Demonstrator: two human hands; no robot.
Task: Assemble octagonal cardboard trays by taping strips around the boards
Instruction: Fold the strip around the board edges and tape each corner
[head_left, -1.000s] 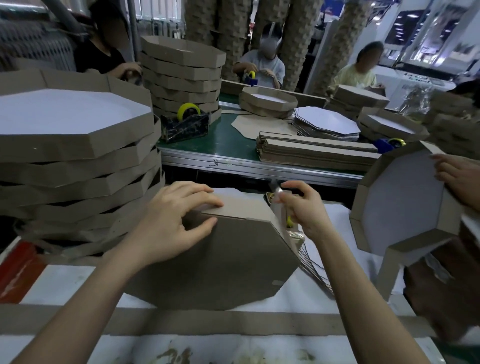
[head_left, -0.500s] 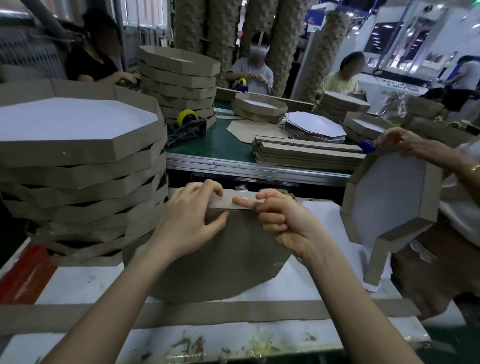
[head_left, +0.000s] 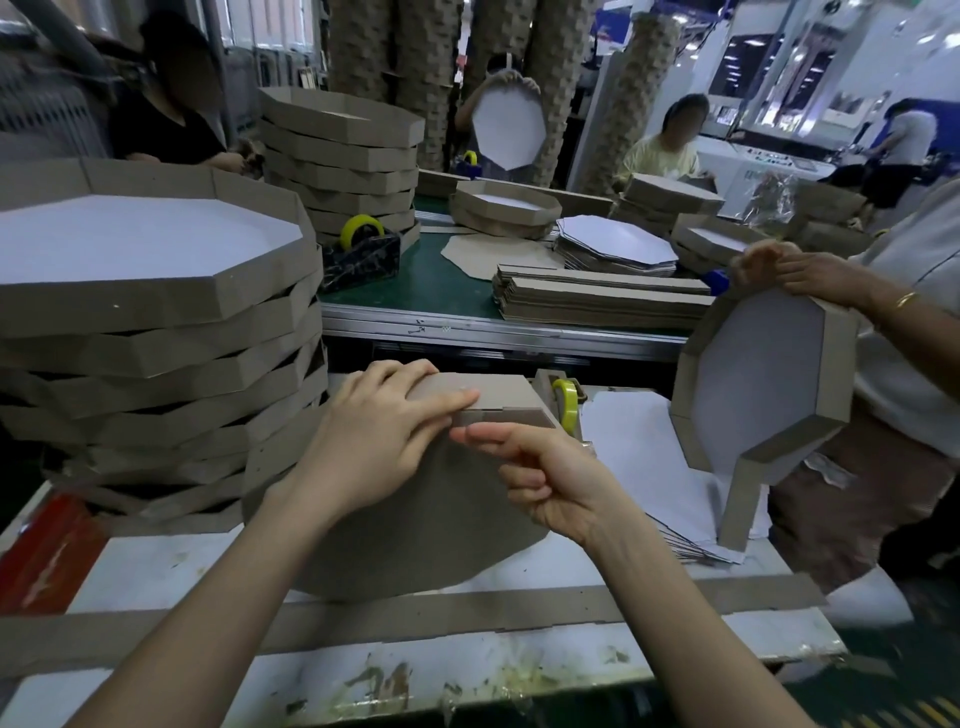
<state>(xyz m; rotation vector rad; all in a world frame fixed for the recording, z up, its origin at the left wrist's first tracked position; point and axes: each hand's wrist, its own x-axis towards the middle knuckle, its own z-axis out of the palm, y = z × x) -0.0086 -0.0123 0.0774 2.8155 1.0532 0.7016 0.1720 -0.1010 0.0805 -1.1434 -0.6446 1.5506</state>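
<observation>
**A busy workshop around the two benches**

Beyond the white bench (head_left: 156, 566) runs a green-topped bench (head_left: 436, 278) with a metal edge. A person in a black top (head_left: 156, 130) sits at its far left and one in a pale yellow shirt (head_left: 662, 156) at its far right. A neighbour in a white top (head_left: 914, 322) wearing a gold bangle (head_left: 906, 300) stands at the right. Tall textured brown columns (head_left: 363, 52) rise behind, beside a white machine (head_left: 769, 171). A red patch (head_left: 47, 551) shows at the near left.

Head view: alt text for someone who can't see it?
The left hand grips the top rim of a cardboard tray standing on edge while the right hand presses a forefinger on the strip seam. A stack of finished trays stands to the left, a tape dispenser behind the tray.
</observation>
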